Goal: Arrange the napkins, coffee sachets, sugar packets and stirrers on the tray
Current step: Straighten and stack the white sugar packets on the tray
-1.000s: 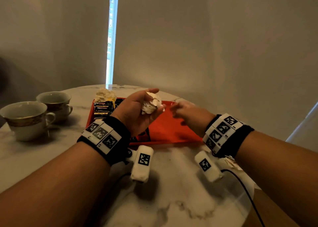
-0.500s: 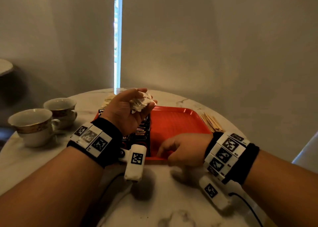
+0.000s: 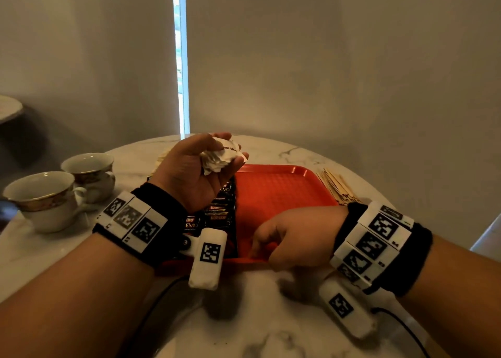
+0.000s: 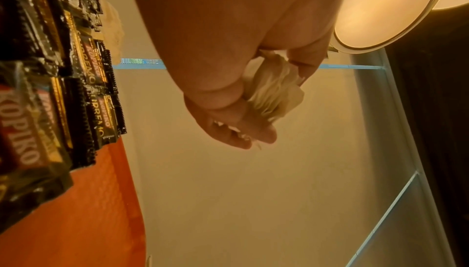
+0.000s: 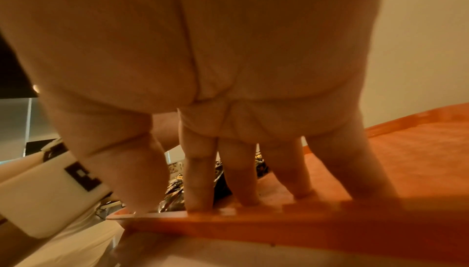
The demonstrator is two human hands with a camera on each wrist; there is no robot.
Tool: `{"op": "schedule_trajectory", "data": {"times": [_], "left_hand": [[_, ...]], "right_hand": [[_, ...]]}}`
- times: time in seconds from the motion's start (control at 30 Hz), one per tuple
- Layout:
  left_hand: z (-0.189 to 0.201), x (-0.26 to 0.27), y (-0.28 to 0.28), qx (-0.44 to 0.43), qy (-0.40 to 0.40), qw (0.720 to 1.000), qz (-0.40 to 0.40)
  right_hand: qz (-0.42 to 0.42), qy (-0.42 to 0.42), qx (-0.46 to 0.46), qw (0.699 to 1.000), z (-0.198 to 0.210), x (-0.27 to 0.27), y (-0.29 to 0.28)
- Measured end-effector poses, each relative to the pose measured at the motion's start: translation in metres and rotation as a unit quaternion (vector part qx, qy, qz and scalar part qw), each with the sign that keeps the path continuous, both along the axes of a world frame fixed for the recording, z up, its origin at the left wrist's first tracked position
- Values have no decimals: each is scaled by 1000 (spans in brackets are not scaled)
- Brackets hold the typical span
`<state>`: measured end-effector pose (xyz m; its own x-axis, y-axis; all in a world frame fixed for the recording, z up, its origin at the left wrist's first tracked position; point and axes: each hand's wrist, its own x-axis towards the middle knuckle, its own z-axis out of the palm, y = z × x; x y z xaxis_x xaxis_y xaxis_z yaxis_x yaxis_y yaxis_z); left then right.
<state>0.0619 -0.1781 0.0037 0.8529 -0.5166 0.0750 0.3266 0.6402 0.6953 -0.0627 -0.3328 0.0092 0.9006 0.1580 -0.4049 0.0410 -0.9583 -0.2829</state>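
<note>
**Sugar packets in hand, tray being steadied**

Fingers (image 4: 243, 131) of the left hand (image 3: 189, 173) are curling tightly round a crumpled bunch of white sugar packets (image 3: 221, 155), holding it in the air above the far left part of the red tray (image 3: 282, 189). Fingers (image 5: 198, 181) of the right hand (image 3: 295, 241) are hooking over the near rim of that tray, tips pressing inside the lip and the thumb lying on the rim, so this hand is gripping the tray against the tabletop (image 3: 257, 325).

Directly beneath the left fingers, dark coffee sachets (image 3: 219, 211) are already lying in overlapping rows along the tray's left side. Beyond the right fingers the red floor is lying bare. Wooden stirrers (image 3: 336, 188) are sitting off the tray, just beside its right edge, on the marble. Something pale is showing behind the left hand at the tray's far left corner, possibly the napkins, but I cannot tell. Two cups (image 3: 46, 200) are standing well to the left.

Judging by this, the step in hand is placing the sugar packets. The next move is likely calling for lowering the left fingers onto the bare floor beside the sachets and releasing the bunch gently, then spreading it, since crumpled paper may spring apart. The stirrers seem to be waiting for afterwards.
</note>
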Motion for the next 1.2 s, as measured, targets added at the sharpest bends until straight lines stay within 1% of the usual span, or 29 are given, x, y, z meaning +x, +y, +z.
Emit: {"op": "schedule_trajectory", "data": {"times": [0.27, 0.33, 0.4, 0.43, 0.47, 0.5, 0.53, 0.57, 0.6, 0.67, 0.73, 0.77, 0.8, 0.83, 0.9, 0.97, 1.03, 1.1, 1.17, 1.2], "left_hand": [[8, -11, -5, -13, -4, 1000, -1], [12, -12, -7, -6, -7, 1000, 1], [19, -12, -10, 3, -15, 1000, 11], [24, -10, -11, 11, -22, 999, 20], [28, -9, -12, 20, -28, 999, 26], [33, -7, -11, 26, -36, 999, 28], [37, -5, -11, 30, -42, 998, 28], [41, -2, -10, 33, -47, 998, 30], [43, 2, -10, 36, -49, 998, 31], [44, 10, -9, 40, -47, 997, 36], [41, 16, -7, 50, -45, 997, 33], [38, 19, -6, 54, -46, 997, 30], [35, 21, -4, 56, -47, 997, 29], [32, 23, -3, 57, -47, 997, 31], [26, 26, -1, 51, -43, 997, 36], [21, 28, 1, 47, -43, 997, 44], [16, 29, 0, 69, -55, 995, 48], [11, 30, -3, 99, -70, 991, 55], [6, 29, -6, 118, -77, 988, 62], [5, 29, -8, 125, -78, 987, 65]], "right_hand": [[53, 7, -27, 998, 2, -7, 10], [54, 16, -27, 998, 3, -5, 8], [38, 29, 1, 999, 7, -1, 2], [27, 20, 20, 999, 12, 3, -4], [12, -5, 38, 999, 17, 9, -10], [-14, -46, 60, 997, 22, 17, -18], [-55, -97, 105, 988, 25, 26, -26], [-103, -152, 169, 968, 27, 38, -33], [-149, -204, 246, 936, 28, 50, -39], [-221, -273, 402, 845, 27, 73, -45], [-255, -293, 535, 750, 25, 94, -44], [-266, -293, 583, 710, 23, 104, -42], [-276, -288, 618, 678, 21, 113, -40], [-282, -279, 643, 656, 16, 122, -37], [-291, -244, 674, 633, 3, 134, -31], [-283, -193, 702, 624, -13, 140, -29], [-257, -146, 719, 629, -24, 141, -28], [-213, -108, 735, 635, -31, 141, -29], [-163, -93, 749, 635, -35, 141, -26], [-145, -99, 747, 641, -37, 140, -24]]}}
